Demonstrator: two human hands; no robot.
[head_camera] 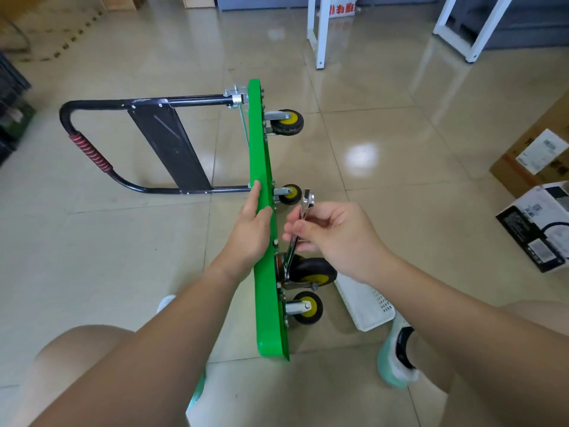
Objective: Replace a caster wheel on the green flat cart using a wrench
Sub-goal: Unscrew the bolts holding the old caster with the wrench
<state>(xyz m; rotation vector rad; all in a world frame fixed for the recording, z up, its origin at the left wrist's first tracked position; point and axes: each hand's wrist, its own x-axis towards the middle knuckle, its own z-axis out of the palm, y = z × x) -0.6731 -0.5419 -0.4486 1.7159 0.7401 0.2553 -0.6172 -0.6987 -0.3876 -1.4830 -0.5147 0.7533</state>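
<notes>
Pinched between thumb and fingers of the right hand (335,238), a chrome steel wrench (300,223) is set at the mount of a black-and-yellow caster wheel (314,271). The green flat metal cart (264,272), stood on edge on glossy beige floor tiles (385,186), is gripped by the left hand (252,223). Four casters are seen mounted; loosening or tightening cannot be told. Cardboard boxes (529,161) stand nearby.

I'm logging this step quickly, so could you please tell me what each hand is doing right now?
Left hand: grips the edge of the green cart.
Right hand: pinches the wrench.
</notes>
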